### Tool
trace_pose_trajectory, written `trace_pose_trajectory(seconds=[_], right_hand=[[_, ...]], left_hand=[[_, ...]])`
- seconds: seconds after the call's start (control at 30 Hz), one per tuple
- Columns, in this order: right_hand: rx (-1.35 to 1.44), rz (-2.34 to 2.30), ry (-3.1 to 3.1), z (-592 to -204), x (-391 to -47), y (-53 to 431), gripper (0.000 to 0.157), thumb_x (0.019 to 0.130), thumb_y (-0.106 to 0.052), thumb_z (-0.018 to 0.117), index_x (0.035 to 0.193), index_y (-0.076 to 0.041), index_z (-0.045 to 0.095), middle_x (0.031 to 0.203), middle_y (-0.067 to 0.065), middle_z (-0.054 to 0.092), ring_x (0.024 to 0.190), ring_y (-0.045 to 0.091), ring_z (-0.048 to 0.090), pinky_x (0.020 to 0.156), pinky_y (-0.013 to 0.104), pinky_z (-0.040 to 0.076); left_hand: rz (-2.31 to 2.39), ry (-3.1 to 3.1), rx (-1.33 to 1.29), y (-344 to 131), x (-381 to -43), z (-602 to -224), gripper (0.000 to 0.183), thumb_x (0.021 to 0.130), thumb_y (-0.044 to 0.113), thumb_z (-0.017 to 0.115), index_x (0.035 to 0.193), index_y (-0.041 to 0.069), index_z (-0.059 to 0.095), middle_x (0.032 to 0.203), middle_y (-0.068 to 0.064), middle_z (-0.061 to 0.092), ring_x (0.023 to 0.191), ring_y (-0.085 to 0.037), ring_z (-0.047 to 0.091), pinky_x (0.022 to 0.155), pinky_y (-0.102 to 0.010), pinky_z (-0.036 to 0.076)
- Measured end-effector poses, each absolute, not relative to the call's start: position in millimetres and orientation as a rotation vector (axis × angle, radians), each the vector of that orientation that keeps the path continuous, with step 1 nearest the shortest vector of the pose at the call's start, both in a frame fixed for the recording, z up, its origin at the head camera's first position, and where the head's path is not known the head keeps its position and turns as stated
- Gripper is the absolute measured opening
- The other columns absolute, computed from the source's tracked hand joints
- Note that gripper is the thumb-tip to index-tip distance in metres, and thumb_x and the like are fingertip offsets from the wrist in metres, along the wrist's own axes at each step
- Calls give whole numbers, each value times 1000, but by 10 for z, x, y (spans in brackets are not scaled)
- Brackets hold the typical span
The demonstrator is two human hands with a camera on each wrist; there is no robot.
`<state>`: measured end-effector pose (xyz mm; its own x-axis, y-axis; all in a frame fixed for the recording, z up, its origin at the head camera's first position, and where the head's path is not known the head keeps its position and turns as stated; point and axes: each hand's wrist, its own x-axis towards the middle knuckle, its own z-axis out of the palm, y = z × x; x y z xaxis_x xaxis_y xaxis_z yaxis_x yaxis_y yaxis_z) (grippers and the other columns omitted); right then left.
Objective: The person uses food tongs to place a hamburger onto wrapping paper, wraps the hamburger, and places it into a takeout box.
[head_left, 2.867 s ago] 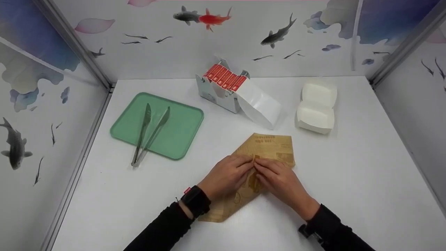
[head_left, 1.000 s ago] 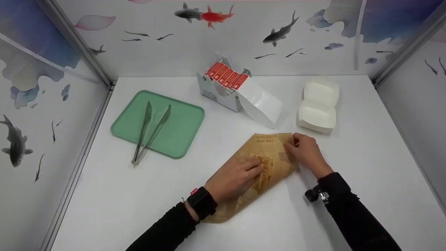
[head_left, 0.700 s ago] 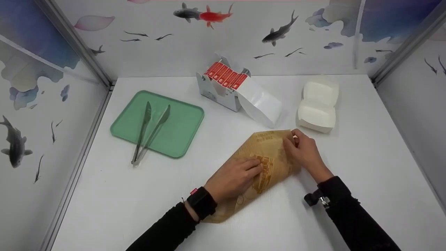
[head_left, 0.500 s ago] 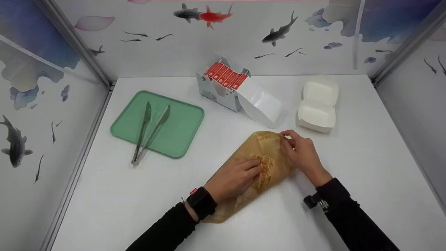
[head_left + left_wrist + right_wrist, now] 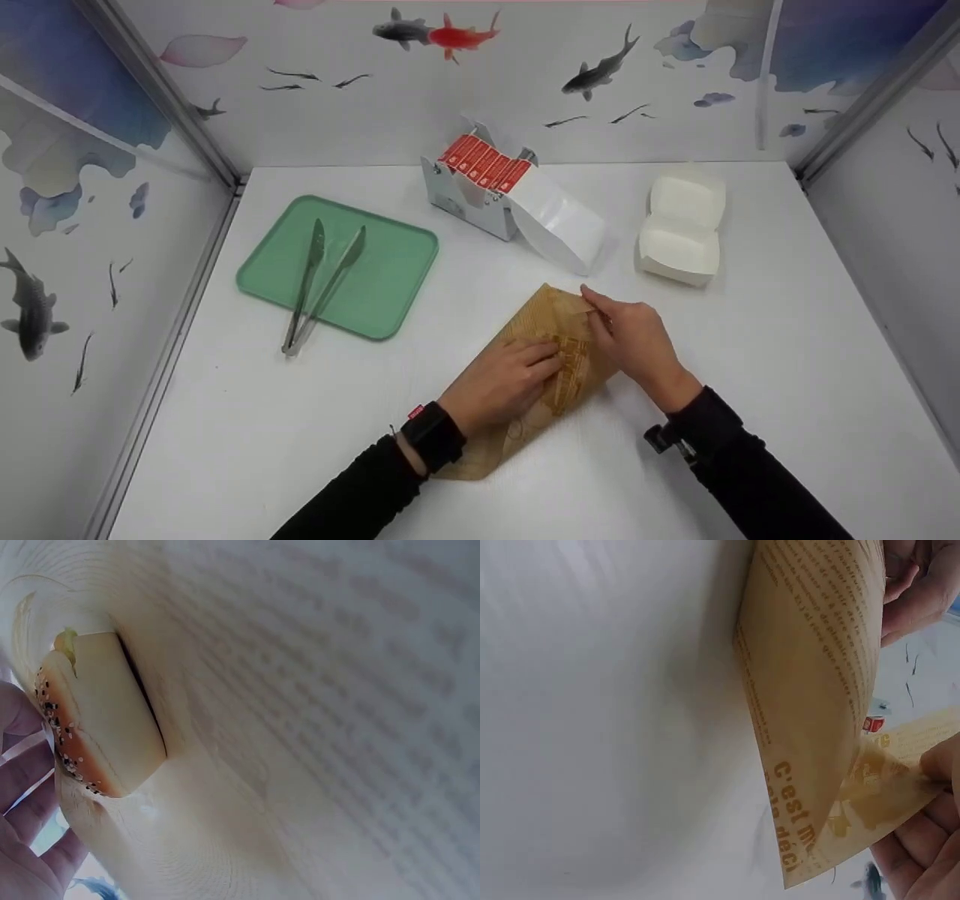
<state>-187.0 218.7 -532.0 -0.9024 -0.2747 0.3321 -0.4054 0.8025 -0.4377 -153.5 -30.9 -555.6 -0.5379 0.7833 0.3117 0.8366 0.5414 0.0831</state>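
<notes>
A sheet of brown printed wrapping paper (image 5: 574, 375) lies folded on the table under both hands. Inside its fold, in the left wrist view, sits a seeded burger bun (image 5: 82, 735) with a bit of green leaf at one end; the head view hides it. My left hand (image 5: 504, 384) rests on the paper over the bun, and its fingers (image 5: 26, 772) lie against the bun's seeded top through the sheet. My right hand (image 5: 636, 343) pinches the far right corner of the paper between thumb and fingers, bending that flap inward, as the right wrist view also shows.
A green tray (image 5: 390, 292) with metal tongs (image 5: 330, 292) lying across it is at the left. Behind the paper stands a box of red-and-white packets (image 5: 480, 180), its white flap (image 5: 562, 225) hanging forward. An open white clamshell container (image 5: 679, 251) stands at the right rear.
Both hands were together at the paper's middle. My right hand moved out to the far right corner, took hold, and drew it leftward and inward. My left hand stays on the paper.
</notes>
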Motion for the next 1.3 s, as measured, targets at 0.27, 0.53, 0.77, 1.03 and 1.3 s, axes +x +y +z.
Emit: trace_pose_trajectory(seconds=[0.27,0.53,0.77,1.03,1.3], right_hand=[[117,1004,-2911,-5440,-2168,2291,30,97,-20,81,120,0,81,99,17,83,88,26,78,74,34,59],[99,896,-2981,-5601,-2251,2408,22,91,-25,87,87,-5,79,77,8,75,70,22,65,64,33,47],[69,1090,-3105,-5605,-2326,2548,32,98,-36,80,101,-5,84,97,13,83,95,32,77,87,44,58],[125,1148,-3208,-5500,-2320,2680,34,90,-27,89,105,2,80,96,13,78,88,24,66,77,35,52],[275,965,-2998,-5466,-2100,2483,17,99,-19,79,107,-6,86,87,10,81,70,14,61,60,23,44]], left_hand=[[-364,-2542,-1363,-304,-1549,-5585,33,112,23,57,142,17,69,144,-1,70,140,-19,63,120,-35,48],[-336,-2550,-1351,-315,-1544,-5577,34,112,25,55,143,19,69,145,0,69,139,-18,63,119,-35,48],[-345,-2553,-1349,-314,-1542,-5567,33,113,26,55,142,19,69,144,1,70,139,-17,62,119,-35,48],[-340,-2544,-1349,-320,-1548,-5571,32,112,26,56,140,20,71,143,2,70,138,-17,63,118,-35,48],[-322,-2493,-1361,-299,-1561,-5576,29,112,25,55,135,19,73,137,4,72,132,-16,66,114,-34,51]])
